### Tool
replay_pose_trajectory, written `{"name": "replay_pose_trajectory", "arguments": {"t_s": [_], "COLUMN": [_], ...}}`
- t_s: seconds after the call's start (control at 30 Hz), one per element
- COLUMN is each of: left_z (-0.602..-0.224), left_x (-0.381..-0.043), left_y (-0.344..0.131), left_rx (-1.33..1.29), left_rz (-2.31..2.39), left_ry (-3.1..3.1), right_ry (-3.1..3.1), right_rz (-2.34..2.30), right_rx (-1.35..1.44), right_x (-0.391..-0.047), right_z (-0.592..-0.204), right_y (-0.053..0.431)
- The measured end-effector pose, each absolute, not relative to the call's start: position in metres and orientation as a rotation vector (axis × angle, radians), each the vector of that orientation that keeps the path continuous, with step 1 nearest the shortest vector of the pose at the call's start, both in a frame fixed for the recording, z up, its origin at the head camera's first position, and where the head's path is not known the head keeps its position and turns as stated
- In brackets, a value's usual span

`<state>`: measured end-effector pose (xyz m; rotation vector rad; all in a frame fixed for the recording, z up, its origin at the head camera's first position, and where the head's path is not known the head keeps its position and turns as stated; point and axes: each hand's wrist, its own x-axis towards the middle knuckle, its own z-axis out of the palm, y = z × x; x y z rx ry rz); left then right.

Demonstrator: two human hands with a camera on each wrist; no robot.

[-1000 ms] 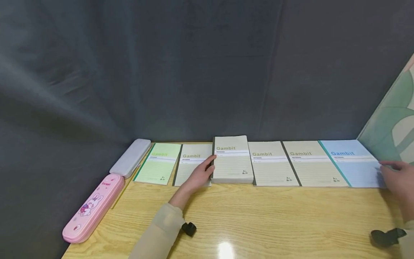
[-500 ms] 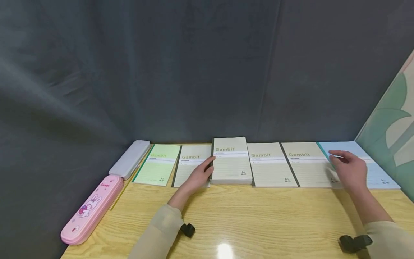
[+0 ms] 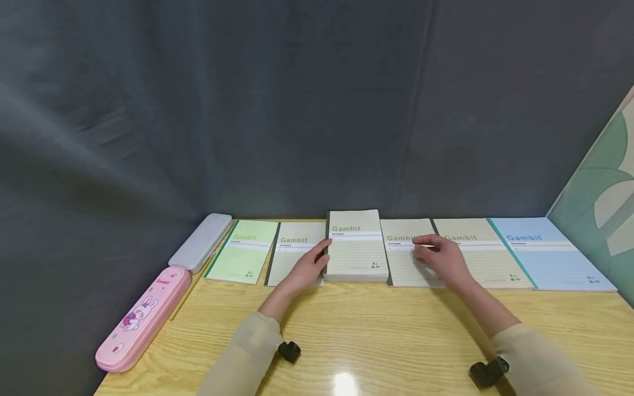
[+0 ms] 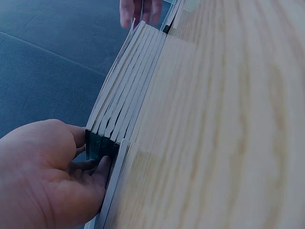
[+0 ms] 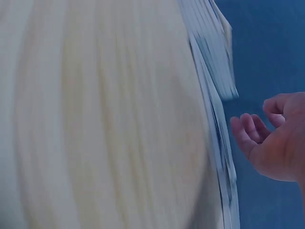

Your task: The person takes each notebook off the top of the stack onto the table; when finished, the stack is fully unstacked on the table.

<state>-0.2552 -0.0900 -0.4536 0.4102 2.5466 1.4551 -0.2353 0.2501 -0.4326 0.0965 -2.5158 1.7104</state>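
Observation:
My left hand [image 3: 308,268] rests against the dark spine of a thick stack of cream notebooks [image 3: 354,253]. Its fingertips touch that left edge, and the left wrist view shows the stack's layered page edges [image 4: 131,81] beside the hand. Under the left hand lies a single cream notebook [image 3: 287,253], partly covered by it. My right hand [image 3: 446,263] hovers over the notebook [image 3: 403,267] just right of the stack, fingers loosely bent. Nothing sits between its fingers in the right wrist view, where the hand [image 5: 281,138] is away from the notebook edges.
Another cream notebook [image 3: 490,264] and a blue one [image 3: 555,258] lie at the right. At the left are a green notebook [image 3: 242,253], a white case [image 3: 200,242], a yellow pencil [image 3: 185,297] and a pink pencil case [image 3: 143,319]. A dark curtain [image 3: 317,110] hangs behind the wooden table [image 3: 376,335].
My right hand has moved left, from the blue notebook's right edge across the row to the notebook beside the stack. My left hand stays at the stack's spine.

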Motion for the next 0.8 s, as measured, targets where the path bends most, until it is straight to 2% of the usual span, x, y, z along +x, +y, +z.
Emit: {"name": "replay_pose_trajectory", "arguments": {"t_s": [0.33, 0.8], "left_z": [-0.454, -0.454], "left_x": [-0.256, -0.257], "left_y": [-0.091, -0.090], "left_rx": [0.421, 0.417], "left_rz": [1.449, 1.441], "left_ry": [2.552, 2.559], "right_ry": [-2.533, -2.631], "right_rz": [1.861, 1.612], "right_rx": [0.157, 0.092], "right_x": [-0.240, -0.240], "right_z": [-0.439, -0.441], "right_y": [0.193, 0.181]}}
